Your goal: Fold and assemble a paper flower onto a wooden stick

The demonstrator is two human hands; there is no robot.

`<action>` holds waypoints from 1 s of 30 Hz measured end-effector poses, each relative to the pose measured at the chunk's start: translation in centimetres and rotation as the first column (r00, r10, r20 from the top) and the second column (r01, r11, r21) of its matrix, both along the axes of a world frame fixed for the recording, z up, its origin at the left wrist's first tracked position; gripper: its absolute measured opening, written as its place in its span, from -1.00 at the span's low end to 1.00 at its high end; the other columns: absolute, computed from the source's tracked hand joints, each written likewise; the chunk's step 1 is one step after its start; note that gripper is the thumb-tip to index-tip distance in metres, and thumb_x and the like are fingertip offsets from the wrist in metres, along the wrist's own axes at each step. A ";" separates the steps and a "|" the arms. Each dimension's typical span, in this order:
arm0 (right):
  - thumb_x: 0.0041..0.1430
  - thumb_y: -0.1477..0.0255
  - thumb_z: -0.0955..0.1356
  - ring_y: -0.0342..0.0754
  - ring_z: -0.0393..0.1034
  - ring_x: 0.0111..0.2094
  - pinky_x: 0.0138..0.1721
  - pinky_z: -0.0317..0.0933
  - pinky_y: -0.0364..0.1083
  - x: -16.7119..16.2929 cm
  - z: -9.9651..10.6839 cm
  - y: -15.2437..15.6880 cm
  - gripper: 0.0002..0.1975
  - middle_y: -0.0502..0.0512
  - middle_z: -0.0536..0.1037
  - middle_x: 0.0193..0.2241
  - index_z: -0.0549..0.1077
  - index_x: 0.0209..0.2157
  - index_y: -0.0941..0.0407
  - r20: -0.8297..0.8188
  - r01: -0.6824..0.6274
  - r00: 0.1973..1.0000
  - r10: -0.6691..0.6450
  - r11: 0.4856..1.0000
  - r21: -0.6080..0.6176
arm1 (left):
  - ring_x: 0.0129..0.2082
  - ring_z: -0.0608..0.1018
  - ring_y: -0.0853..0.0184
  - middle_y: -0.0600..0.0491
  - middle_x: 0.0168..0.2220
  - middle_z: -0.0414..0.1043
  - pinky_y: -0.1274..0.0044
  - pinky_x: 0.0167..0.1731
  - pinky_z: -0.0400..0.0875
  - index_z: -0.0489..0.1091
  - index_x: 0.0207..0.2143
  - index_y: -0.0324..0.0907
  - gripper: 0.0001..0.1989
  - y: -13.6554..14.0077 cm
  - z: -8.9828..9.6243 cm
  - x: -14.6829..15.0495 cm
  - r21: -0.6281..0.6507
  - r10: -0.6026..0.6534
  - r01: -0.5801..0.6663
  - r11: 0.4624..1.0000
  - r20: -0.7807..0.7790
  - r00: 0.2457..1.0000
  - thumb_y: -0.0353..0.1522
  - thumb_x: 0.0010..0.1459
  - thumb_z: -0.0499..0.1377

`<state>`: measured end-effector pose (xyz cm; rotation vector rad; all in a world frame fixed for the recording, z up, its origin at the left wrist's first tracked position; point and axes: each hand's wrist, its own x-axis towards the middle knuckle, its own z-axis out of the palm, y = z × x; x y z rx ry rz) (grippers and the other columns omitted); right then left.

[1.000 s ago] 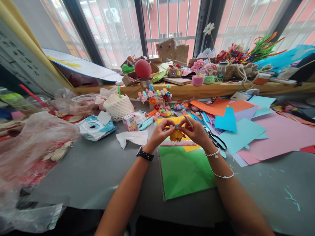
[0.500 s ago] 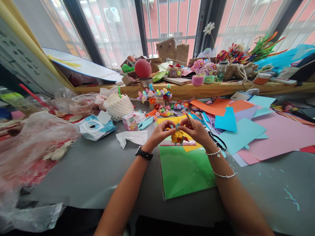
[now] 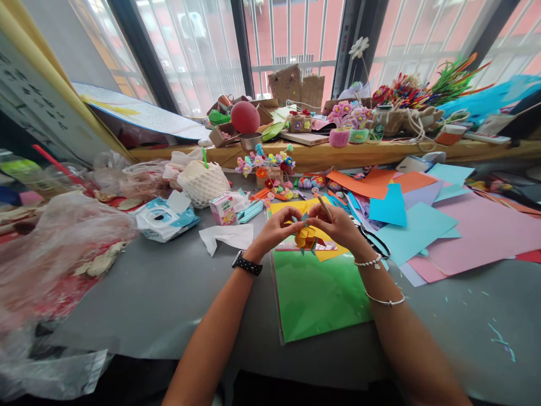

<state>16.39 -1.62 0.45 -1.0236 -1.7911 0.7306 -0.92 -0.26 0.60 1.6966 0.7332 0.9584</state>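
Above the green sheet [image 3: 321, 296], a folded yellow-orange paper flower [image 3: 305, 239] with blue-green paper pieces hangs between my two hands. My left hand [image 3: 275, 230] pinches it at the top from the left side, thumb and fingers closed. From the right, my right hand [image 3: 340, 228] closes its fingertips on the same blue-green top. A thin brown stick [image 3: 325, 207], pencil-like, juts up from between the right fingers; its lower part is hidden. Under the hands lie yellow paper [image 3: 333, 255] and a pink patterned ruler-like strip [image 3: 287, 246].
Dark-handled scissors [image 3: 375, 241] lie right of my right hand, beside teal paper [image 3: 418, 231] and pink paper [image 3: 486, 231]. To the left are a white tissue [image 3: 226, 235], a wipes pack [image 3: 164, 219] and plastic bags [image 3: 80, 242]. Small craft flowers [image 3: 266, 163] stand behind.
The flower has tilted slightly between my fingers, so its lower leaves show differently. My right hand and wrist have shifted a little to the right; the left hand hardly moves.
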 end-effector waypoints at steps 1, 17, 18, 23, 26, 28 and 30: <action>-0.03 0.30 0.34 -0.25 0.11 -0.58 -0.55 0.04 -0.18 0.0 0.0 0.0 -0.81 -0.08 0.30 -0.61 0.34 -0.46 0.15 0.007 -0.003 1.000 0.003 1.000 0.004 | -0.46 0.31 0.53 0.10 -0.39 0.21 0.65 -0.48 0.26 0.23 -0.39 -0.24 -0.74 0.0 0.0 0.0 0.007 0.003 -0.003 1.000 -0.007 1.000 -0.27 -0.07 0.19; -0.01 0.35 0.33 -0.29 -0.02 -0.65 -0.64 -0.10 -0.20 0.0 0.1 0.0 -0.85 -0.13 0.21 -0.65 0.32 -0.48 0.15 0.117 0.041 0.992 -0.045 0.999 0.035 | -0.40 0.35 0.48 0.09 -0.40 0.25 0.61 -0.42 0.30 0.25 -0.40 -0.24 -0.74 0.4 -0.2 -0.1 0.071 0.064 -0.058 0.996 -0.092 0.994 -0.26 -0.07 0.19; -0.01 0.35 0.33 -0.30 -0.03 -0.65 -0.64 -0.11 -0.20 0.0 0.0 0.0 -0.85 -0.13 0.21 -0.65 0.32 -0.47 0.15 0.131 0.046 0.990 -0.052 0.998 0.045 | -0.40 0.36 0.47 0.09 -0.39 0.26 0.60 -0.41 0.30 0.25 -0.41 -0.24 -0.74 0.4 -0.2 -0.1 0.072 0.071 -0.064 0.995 -0.097 0.993 -0.26 -0.08 0.19; 0.00 0.35 0.32 -0.30 -0.06 -0.67 -0.65 -0.14 -0.20 0.0 -0.3 0.2 -0.85 -0.14 0.18 -0.67 0.32 -0.46 0.14 0.163 0.066 0.984 -0.075 0.996 0.061 | -0.40 0.37 0.45 0.09 -0.40 0.28 0.59 -0.41 0.31 0.26 -0.42 -0.24 -0.74 0.5 -0.3 -0.2 0.091 0.100 -0.090 0.992 -0.118 0.988 -0.25 -0.09 0.20; -0.01 0.35 0.32 -0.29 -0.07 -0.68 -0.66 -0.15 -0.20 -0.2 -0.2 0.1 -0.86 -0.14 0.18 -0.69 0.33 -0.48 0.15 0.183 0.081 0.978 -0.096 0.993 0.089 | -0.41 0.37 0.45 0.10 -0.42 0.28 0.59 -0.43 0.31 0.26 -0.44 -0.24 -0.75 0.5 -0.5 -0.1 0.115 0.134 -0.120 0.986 -0.126 0.983 -0.25 -0.08 0.19; -0.02 0.36 0.32 -0.29 -0.07 -0.68 -0.65 -0.14 -0.20 -0.4 0.0 0.0 -0.86 -0.13 0.21 -0.67 0.33 -0.49 0.15 0.199 0.090 0.974 -0.111 0.990 0.111 | -0.42 0.37 0.45 0.10 -0.43 0.28 0.59 -0.43 0.32 0.25 -0.45 -0.24 -0.74 0.7 -0.7 -0.1 0.123 0.149 -0.134 0.983 -0.122 0.981 -0.24 -0.08 0.19; -0.01 0.38 0.31 -0.28 -0.06 -0.67 -0.64 -0.13 -0.20 -0.6 0.1 -0.1 -0.88 -0.11 0.23 -0.66 0.34 -0.48 0.15 0.214 0.097 0.969 -0.122 0.988 0.123 | -0.42 0.38 0.45 0.10 -0.43 0.28 0.58 -0.43 0.33 0.25 -0.45 -0.24 -0.73 0.8 -0.8 -0.1 0.118 0.145 -0.132 0.984 -0.108 0.984 -0.23 -0.09 0.19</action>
